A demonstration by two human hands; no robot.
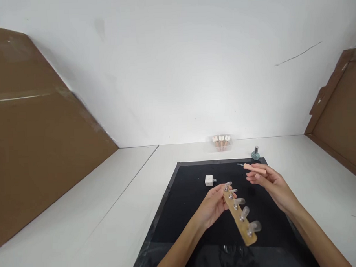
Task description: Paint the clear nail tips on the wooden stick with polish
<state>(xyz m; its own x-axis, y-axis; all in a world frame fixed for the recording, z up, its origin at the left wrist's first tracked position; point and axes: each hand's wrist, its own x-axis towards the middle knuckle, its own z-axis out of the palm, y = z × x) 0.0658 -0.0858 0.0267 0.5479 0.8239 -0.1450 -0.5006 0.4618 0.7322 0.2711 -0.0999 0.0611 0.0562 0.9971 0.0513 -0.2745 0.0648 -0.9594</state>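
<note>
My left hand point(212, 206) grips one end of a wooden nail display stand point(240, 221), which slants toward me over the mat. Several clear false nails point(244, 213) stick up from it on small metal mounts. Between the fingers of my right hand point(271, 180) is a nail polish brush with a peach cap point(254, 168), its bristle end pointing left, apart from the nails. A white square nail polish bottle point(208, 180) rests on the mat just beyond my left hand, its narrow neck facing right.
The black mat point(170, 228) covers part of the white table point(89, 204). At the mat's far right edge stands a teal nail polish bottle point(255, 154) with a silver cap. A clear container point(221, 143) of peach-and-white bottles sits by the wall. Cardboard panels point(42, 135) flank both sides.
</note>
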